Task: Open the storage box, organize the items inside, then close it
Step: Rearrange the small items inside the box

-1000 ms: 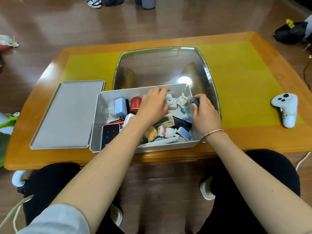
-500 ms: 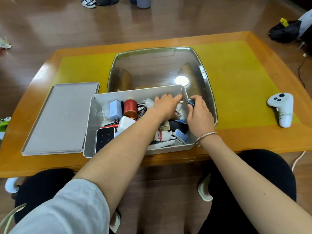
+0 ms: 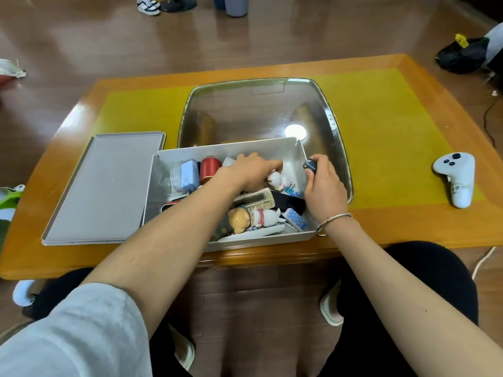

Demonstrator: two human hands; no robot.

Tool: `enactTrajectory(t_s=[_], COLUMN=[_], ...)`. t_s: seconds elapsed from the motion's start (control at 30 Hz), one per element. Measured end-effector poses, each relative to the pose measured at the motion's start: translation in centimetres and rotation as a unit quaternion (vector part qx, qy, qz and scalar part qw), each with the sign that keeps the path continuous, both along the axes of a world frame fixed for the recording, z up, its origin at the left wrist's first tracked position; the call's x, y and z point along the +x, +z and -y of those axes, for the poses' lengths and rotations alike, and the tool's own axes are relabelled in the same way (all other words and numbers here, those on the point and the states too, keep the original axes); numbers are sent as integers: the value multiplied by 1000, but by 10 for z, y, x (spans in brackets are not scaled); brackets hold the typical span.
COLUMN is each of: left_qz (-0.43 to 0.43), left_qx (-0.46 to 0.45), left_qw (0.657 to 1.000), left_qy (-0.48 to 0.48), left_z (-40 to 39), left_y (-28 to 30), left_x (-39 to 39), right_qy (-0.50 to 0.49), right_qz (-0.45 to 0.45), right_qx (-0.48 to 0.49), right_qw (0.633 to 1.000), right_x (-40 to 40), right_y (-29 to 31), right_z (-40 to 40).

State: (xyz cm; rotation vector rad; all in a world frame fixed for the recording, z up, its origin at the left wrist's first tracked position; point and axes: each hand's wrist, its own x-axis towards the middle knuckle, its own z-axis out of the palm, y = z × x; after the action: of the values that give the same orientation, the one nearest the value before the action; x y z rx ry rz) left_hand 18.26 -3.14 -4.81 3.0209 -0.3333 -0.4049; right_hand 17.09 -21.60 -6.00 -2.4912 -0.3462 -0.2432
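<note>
The grey storage box (image 3: pixel 231 149) stands open at the table's near edge, full of small items. Its flat grey lid (image 3: pixel 106 189) lies on the table to its left. My left hand (image 3: pixel 251 170) reaches into the box's far right part, fingers bent down over a small white figurine (image 3: pixel 276 180). My right hand (image 3: pixel 324 189) grips a small dark round object (image 3: pixel 310 165) above the box's right wall. Inside lie a red spool (image 3: pixel 210 168), a pale blue charger (image 3: pixel 189 174), a beige calculator (image 3: pixel 257 200), two doll figures (image 3: pixel 253 217) and blue binder clips (image 3: pixel 291 186).
A shiny metal tray (image 3: pixel 326 104) lies behind the box on the yellow mat (image 3: pixel 394 118). A white game controller (image 3: pixel 456 175) rests at the table's right. Black bag (image 3: pixel 462 54) and shoes (image 3: pixel 148 5) sit on the wooden floor beyond.
My left hand moved right across the box and down onto the white figurine. My right hand keeps holding the dark object by the right wall.
</note>
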Motion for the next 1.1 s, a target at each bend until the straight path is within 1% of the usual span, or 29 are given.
enactTrajectory(t_s=[0.17, 0.2, 0.3, 0.37, 0.47, 0.57, 0.63, 0.73, 0.77, 0.83, 0.9, 1.1], left_qz=[54, 52, 4, -6, -7, -4, -20, -83, -95, -92, -73, -44], left_qx=[-77, -78, -94, -103, -68, -66, -57, -31, -15, 6, -9, -113], left_qw=[995, 995, 993, 990, 991, 996, 997, 995, 994, 995, 997, 993], left_qy=[37, 43, 70, 94, 111, 65, 38, 53, 57, 47, 20, -17], left_z=[-26, -32, -45, -45, -31, -6, 8, 20, 23, 25, 26, 34], left_y=[11, 14, 24, 28, 26, 16, 9, -1, -3, -4, -5, -5], left_x=[-21, -27, -41, -44, -39, -30, -24, -15, -14, -12, -15, -36], right_qy=[0, 0, 3, 3, 5, 3, 1, 1, 0, -1, -3, -1], right_qz=[0, 1, 1, 0, -2, -7, -7, -7, -7, -5, -2, -1], right_qx=[0, 1, -1, -1, -2, -1, 1, 1, 1, 0, -1, 9], right_qw=[1000, 1000, 1000, 1000, 1000, 1000, 1000, 1000, 1000, 1000, 1000, 1000], right_x=[0, -1, -1, -1, -2, -3, -3, -3, -3, -2, -2, -3], right_y=[0, 0, 0, 1, 1, 2, 2, 2, 2, 2, 2, 0], right_z=[0, 1, 0, 0, 0, 0, 0, 0, 0, -1, -1, 0])
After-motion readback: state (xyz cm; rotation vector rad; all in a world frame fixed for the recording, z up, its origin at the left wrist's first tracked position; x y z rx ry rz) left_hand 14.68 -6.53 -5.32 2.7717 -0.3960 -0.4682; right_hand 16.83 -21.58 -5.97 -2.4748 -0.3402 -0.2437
